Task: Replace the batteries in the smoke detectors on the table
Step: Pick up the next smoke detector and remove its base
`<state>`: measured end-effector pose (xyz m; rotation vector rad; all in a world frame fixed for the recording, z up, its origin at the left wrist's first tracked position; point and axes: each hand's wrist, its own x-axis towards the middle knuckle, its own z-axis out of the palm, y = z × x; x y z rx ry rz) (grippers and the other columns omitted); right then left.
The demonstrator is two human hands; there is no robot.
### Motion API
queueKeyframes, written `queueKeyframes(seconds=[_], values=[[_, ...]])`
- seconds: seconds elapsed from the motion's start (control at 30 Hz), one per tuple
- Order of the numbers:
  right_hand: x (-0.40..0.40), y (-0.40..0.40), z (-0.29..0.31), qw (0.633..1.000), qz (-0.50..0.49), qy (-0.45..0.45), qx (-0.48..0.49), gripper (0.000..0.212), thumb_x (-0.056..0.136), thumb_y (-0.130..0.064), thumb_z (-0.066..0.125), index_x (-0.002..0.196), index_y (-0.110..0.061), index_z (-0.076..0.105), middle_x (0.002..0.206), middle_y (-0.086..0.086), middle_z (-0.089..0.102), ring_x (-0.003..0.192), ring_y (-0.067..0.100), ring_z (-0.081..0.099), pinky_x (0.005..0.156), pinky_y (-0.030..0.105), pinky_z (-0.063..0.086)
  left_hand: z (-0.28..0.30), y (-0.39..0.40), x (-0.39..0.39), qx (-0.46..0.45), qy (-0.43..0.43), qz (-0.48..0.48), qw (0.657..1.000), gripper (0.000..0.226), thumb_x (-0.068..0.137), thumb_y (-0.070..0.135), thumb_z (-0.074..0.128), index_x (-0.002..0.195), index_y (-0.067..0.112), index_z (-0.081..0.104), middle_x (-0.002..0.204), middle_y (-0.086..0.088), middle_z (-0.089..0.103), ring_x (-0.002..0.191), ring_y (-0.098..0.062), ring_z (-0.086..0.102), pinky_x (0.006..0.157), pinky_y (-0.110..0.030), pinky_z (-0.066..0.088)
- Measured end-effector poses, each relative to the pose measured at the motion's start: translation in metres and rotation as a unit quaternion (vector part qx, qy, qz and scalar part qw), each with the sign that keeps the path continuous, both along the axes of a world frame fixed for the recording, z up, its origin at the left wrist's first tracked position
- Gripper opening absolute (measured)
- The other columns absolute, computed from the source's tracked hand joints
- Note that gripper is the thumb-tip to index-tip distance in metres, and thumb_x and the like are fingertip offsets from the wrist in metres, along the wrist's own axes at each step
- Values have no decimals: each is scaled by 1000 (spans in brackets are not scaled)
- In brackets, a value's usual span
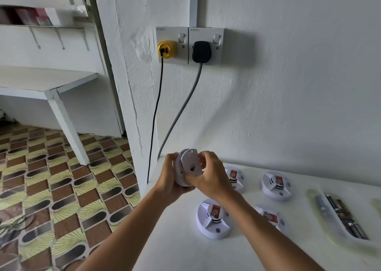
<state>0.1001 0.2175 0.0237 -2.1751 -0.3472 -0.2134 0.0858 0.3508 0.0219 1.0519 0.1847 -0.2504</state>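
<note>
1. White plastered wall rises behind your white surface (pixel 179 248), with two sockets on it: a yellow plug (pixel 167 49) and a black plug (pixel 201 51), their cables hanging down toward the surface's far edge.
2. You hold one smoke detector (pixel 186 167) up on edge above the far left corner of the surface, its flat back plate turned toward your right.
3. Your left hand (pixel 170 178) curls round the detector's rounded body from the left, fingers wrapped over the rim.
4. Your right hand (pixel 210 175) grips the back plate from the right, thumb low on the plate and fingers curled over its top edge.
5. Four more detectors lie flat on the surface to the right of your hands: one (pixel 213 219) near your right forearm, others (pixel 276 185) farther back.
6. A white tray (pixel 329 221) of batteries (pixel 346 215) sits at the right.
</note>
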Motion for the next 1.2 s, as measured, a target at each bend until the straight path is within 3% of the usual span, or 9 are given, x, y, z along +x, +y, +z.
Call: queueKeyframes(seconds=[0.1,0.17,0.27,0.37,0.53,0.77,0.9,1.07,1.2], values=[[1,8,-2,990,-79,27,115,42,67,-35,78,99,-18,57,94,-6,62,81,5,59,59,14,44,-3,9,-1,-51,34,63,996,51,91,47,35,107,11,67,102,-19,66,92,-31,58,80,-40,49],[13,10,-5,981,-113,95,124,35,70,-33,76,93,-14,58,86,-3,64,71,8,58,54,19,40,-6,20,-3,-50,56,100,992,53,91,47,36,117,10,62,110,-23,62,97,-36,53,78,-40,48],[30,18,-18,981,-71,172,-61,30,69,-34,72,82,-10,59,80,2,62,67,16,58,52,23,37,-10,35,-9,-54,74,132,987,52,92,46,37,123,10,58,115,-24,60,101,-38,52,75,-41,50],[39,33,-35,961,-38,177,-211,48,70,-36,68,105,-6,58,107,13,61,100,30,60,72,28,45,-11,46,-16,-59,78,147,984,51,92,46,37,121,10,59,111,-23,60,100,-39,52,75,-41,50],[40,39,-45,946,-15,128,-298,40,84,-23,58,118,-4,52,124,15,54,119,33,47,93,35,43,-12,53,-22,-50,66,150,985,51,93,46,35,120,10,58,111,-23,59,99,-38,51,73,-39,50],[30,-7,-16,985,-3,77,-153,45,89,-41,62,115,-4,62,121,11,62,114,25,56,88,31,46,-2,8,-17,-37,35,143,988,47,92,44,37,111,10,63,108,-23,62,98,-35,56,90,-46,46],[20,-73,7,994,-6,66,-83,45,85,-41,67,112,-5,66,116,10,66,108,23,60,87,30,48,11,-57,-10,-15,28,108,994,47,92,43,34,104,9,65,98,-22,66,89,-35,56,83,-41,44],[6,-208,26,997,-24,42,-52,27,84,-34,69,91,-8,68,96,5,68,93,20,61,75,27,46,26,-189,-3,-21,11,53,998,44,89,41,39,99,9,67,98,-20,66,93,-34,56,96,-45,39],[-5,-329,34,996,-56,45,-44,23,83,-31,70,92,-9,70,95,2,70,91,16,63,71,24,42,31,-308,3,-23,-3,-14,1000,45,88,40,37,106,9,64,106,-18,59,98,-32,53,90,-43,41]])
